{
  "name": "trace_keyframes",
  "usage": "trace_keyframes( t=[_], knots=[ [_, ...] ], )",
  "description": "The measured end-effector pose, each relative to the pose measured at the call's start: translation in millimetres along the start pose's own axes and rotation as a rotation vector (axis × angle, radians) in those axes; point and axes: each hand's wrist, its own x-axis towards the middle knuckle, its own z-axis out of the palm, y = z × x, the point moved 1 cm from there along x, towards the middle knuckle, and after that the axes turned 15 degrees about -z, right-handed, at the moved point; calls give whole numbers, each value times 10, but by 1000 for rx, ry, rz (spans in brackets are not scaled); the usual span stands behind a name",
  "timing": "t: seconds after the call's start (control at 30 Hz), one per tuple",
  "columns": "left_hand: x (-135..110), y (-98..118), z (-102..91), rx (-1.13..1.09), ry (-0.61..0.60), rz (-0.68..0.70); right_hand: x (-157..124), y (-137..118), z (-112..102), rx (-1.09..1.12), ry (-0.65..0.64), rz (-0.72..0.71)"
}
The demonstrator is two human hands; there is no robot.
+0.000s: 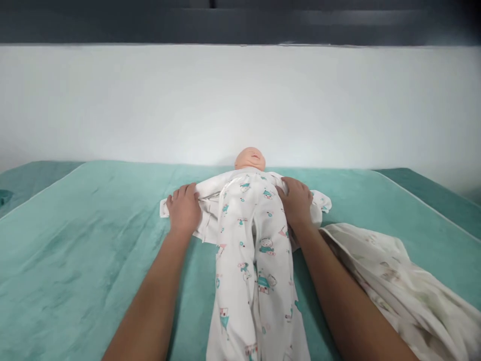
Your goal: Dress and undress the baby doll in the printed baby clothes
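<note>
A baby doll (249, 158) lies on its back, its head at the far side. Beneath and around its upper body is a white baby shirt (210, 220), sleeves out to both sides. White baby pants (240, 240) with a teal and pink animal print lie over the doll, legs stretched toward me. My left hand (184, 208) is closed over the left sleeve, whose cuff sticks out past it. On the other side, my right hand (296, 200) has its fingers curved over the right sleeve, against the pants' edge. My palms hide what lies under them.
A crumpled whitish cloth (391, 276) with a faint print lies at the right, partly behind my right forearm. Everything rests on a teal plush cover (93, 240). A white wall (240, 95) rises directly behind the doll, with a dark band along its top.
</note>
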Motion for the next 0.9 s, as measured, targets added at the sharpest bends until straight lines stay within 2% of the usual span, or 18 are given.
trace_keyframes(
  t=[0.13,0.23,0.33,0.43,0.53,0.6,0.63,0.73,0.9],
  knots=[
    [-72,17,-40,-99,70,31,-3,7,18,-1,-4,15],
    [-209,174,-215,-329,94,87,8,33,-9,-12,55,25],
    [-366,575,-444,-482,5,180,30,50,-46,-24,123,37],
    [-439,1174,-558,-385,-173,380,43,67,-58,-17,132,32],
    [-401,1751,-456,-28,-312,548,45,100,-48,-2,106,31],
    [-346,2022,-301,258,-412,597,46,128,-40,18,78,16],
    [-316,2120,-223,301,-436,607,47,143,-38,27,67,6],
    [-236,2293,-7,364,-493,609,57,182,-44,34,59,-9],
    [-158,2380,197,420,-541,589,71,224,-70,28,29,-2]
  ],
)
